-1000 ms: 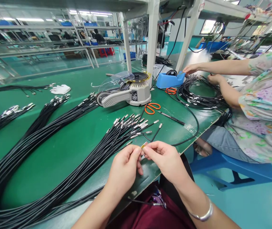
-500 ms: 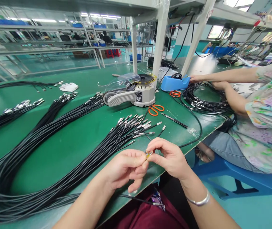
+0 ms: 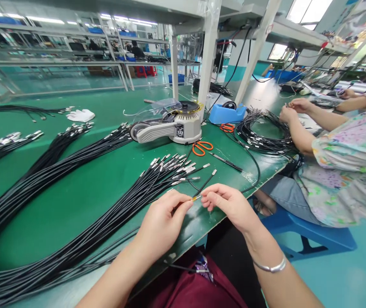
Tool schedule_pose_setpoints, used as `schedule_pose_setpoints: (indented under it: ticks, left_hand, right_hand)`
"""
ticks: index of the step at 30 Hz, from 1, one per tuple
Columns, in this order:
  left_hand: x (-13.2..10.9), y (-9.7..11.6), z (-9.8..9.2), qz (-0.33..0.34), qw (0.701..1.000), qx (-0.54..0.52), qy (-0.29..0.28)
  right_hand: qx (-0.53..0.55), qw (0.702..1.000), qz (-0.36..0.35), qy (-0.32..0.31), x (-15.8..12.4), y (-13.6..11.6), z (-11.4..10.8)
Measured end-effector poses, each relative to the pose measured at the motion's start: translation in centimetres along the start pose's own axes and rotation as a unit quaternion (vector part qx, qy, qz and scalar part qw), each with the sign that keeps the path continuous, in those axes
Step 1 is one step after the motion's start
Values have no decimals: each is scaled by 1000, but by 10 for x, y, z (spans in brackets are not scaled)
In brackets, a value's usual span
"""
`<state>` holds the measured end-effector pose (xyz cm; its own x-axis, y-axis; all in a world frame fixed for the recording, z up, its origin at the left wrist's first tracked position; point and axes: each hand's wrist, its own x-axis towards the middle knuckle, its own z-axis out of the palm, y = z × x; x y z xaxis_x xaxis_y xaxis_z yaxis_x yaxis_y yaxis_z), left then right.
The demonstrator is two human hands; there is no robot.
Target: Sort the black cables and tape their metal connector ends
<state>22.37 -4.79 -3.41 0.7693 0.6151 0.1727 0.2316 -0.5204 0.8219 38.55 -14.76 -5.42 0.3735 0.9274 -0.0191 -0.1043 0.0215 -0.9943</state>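
Note:
My left hand (image 3: 163,222) pinches the end of a thin black cable near its small yellow-wrapped tip (image 3: 196,198). My right hand (image 3: 226,203) is closed in a pinch right beside that tip, touching it from the right. Both hands hover over the front edge of the green table (image 3: 105,188). Just beyond them lies a fanned bundle of black cables with metal ends (image 3: 173,169).
A grey tape dispenser machine (image 3: 170,124), orange scissors (image 3: 202,147), a blue tape dispenser (image 3: 226,113) and a white glove (image 3: 80,115) sit on the table. More cable bundles (image 3: 41,171) lie left. A seated co-worker (image 3: 346,162) handles coiled cables (image 3: 263,137) at right.
My hands have drawn slightly apart; the yellow tip now shows between the fingertips. The co-worker's hands moved away from the blue dispenser toward the far right.

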Motion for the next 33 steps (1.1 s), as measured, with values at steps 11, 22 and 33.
schedule_pose_setpoints:
  ticks: [11,22,33]
  left_hand:
    - [-4,4,9,59,993,83,-68]
    - [1,13,6,-23,991,43,-128]
    - [-20,3,-42,-58,962,205,-173]
  right_hand:
    - [-45,998,45,6,-18,3,6]
    - [-59,995,72,-26,-25,3,4]
    - [-22,994,104,23,-24,10,3]
